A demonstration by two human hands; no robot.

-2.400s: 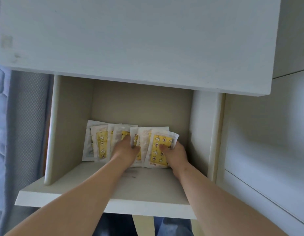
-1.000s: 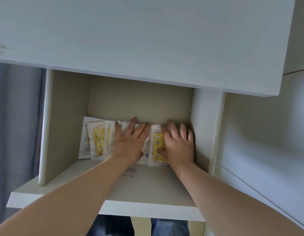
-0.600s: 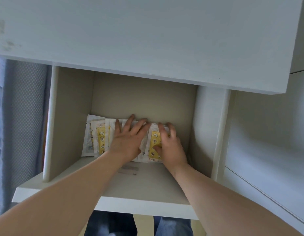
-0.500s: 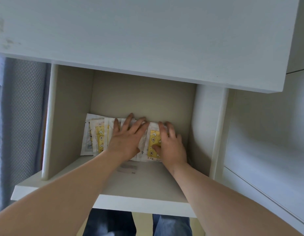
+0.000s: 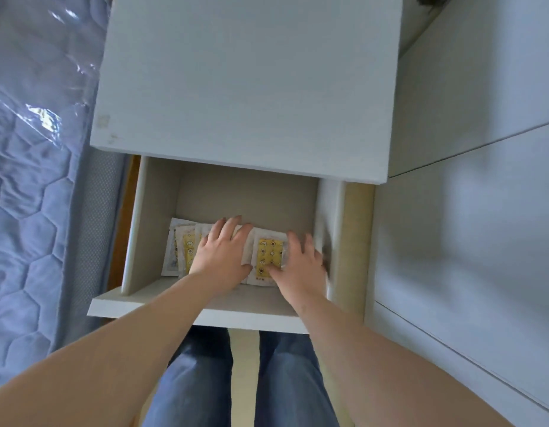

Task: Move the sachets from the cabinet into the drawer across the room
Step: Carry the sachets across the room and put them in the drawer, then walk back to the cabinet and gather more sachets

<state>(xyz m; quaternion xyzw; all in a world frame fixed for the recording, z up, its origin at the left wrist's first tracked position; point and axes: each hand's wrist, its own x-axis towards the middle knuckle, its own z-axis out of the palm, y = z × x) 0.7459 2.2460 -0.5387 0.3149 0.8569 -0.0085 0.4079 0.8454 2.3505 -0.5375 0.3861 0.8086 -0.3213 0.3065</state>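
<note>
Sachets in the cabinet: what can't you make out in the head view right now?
All head view:
- Sachets count: the left hand covers the overlapping middle of the row.
- Their print: too small, blurred.
- Right hand: motion blur at the cabinet wall hides whether its fingers pinch anything.
- Destination drawer: outside the frame.

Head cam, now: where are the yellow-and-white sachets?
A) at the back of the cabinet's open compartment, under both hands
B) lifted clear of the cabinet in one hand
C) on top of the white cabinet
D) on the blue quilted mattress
A: the yellow-and-white sachets sit in a row at the back of the white cabinet's open compartment, with the left hand and right hand laid on them, fingers extended.
</note>
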